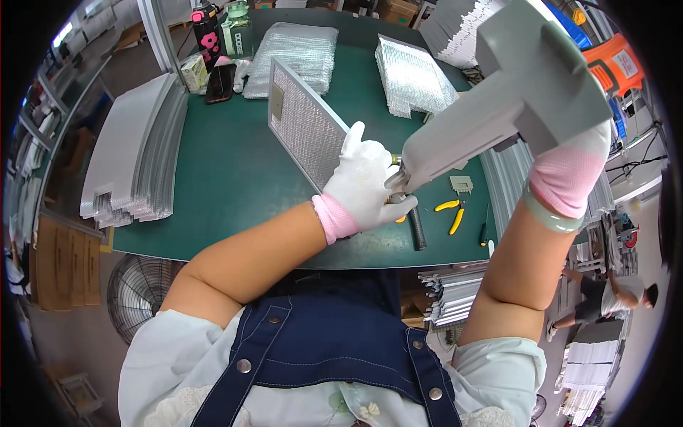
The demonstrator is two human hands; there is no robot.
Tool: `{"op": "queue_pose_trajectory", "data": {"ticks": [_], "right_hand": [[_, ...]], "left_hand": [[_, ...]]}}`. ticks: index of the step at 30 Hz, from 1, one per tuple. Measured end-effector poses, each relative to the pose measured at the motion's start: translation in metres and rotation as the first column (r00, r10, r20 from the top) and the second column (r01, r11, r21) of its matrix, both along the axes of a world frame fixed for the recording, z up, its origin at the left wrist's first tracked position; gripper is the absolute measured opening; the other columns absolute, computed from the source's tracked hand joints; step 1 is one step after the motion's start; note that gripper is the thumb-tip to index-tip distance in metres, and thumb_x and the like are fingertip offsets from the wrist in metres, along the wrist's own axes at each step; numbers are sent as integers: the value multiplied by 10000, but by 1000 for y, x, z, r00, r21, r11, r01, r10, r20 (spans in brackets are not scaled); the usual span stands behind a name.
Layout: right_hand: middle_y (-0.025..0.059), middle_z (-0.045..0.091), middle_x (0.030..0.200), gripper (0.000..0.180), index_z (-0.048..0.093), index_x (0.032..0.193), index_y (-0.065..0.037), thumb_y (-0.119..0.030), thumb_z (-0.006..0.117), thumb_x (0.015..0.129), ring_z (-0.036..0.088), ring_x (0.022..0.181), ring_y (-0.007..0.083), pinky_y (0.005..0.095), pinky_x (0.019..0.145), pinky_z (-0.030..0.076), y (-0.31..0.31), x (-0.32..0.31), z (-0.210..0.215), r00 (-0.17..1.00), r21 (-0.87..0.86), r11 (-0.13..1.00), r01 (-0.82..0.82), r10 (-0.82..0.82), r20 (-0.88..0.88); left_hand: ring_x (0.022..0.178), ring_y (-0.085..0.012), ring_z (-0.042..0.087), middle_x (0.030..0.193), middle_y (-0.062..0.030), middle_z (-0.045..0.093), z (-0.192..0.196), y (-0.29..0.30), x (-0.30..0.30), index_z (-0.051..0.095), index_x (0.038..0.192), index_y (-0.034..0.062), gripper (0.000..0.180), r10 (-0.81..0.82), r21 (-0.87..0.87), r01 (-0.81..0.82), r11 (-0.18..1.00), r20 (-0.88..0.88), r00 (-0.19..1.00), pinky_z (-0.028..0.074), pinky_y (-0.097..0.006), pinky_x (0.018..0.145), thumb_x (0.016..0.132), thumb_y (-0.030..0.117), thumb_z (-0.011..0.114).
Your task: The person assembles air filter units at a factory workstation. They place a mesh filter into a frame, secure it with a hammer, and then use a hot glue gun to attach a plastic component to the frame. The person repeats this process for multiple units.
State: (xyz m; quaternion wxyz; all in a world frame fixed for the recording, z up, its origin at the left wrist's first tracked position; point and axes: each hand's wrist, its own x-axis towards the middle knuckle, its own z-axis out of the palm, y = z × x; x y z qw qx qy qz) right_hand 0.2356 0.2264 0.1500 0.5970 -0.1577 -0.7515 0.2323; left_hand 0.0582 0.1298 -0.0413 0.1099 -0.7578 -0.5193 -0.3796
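Mesh filter panel (307, 128) propped on edge over the green table (213, 185), steadied at its corner by the closed, gloved left hand (366, 181) – apparently for the grey riveting tool (498, 107), gripped in the right hand (569, 174), nose at that corner.

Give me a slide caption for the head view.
Gloved left hand steadies mesh filter; right hand holds grey tool.

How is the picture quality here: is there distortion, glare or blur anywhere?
In the head view, the fisheye bends the green table edge into a curve and leaves a black rim around the frame; the grey tool in the right hand looms large and slightly soft; the silvery sheet stacks shine under even overhead light; the left hand and mesh filter panel are sharp.
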Motion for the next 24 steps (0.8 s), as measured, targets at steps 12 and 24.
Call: {"op": "queue_pose_trajectory", "data": {"ticks": [12,24], "right_hand": [[109,691,1090,274,633,1192,33,14,642,919,670,963,179,296,849,543,-9,16,-9,988,305,950,64,-103,114],[87,717,910,263,641,1128,-56,-257,615,961,709,684,183,304,542,576,65,-25,-50,939,-617,727,-300,114,-323]], "left_hand": [[1193,-343,521,1166,-64,634,16,-4,2,683,1198,217,408,6,-272,-38,962,-119,993,165,-670,1131,836,405,658],[895,-310,560,835,-68,540,3,4,7,605,1244,172,447,18,-72,-24,997,-81,997,238,-670,1066,857,396,621]]}}
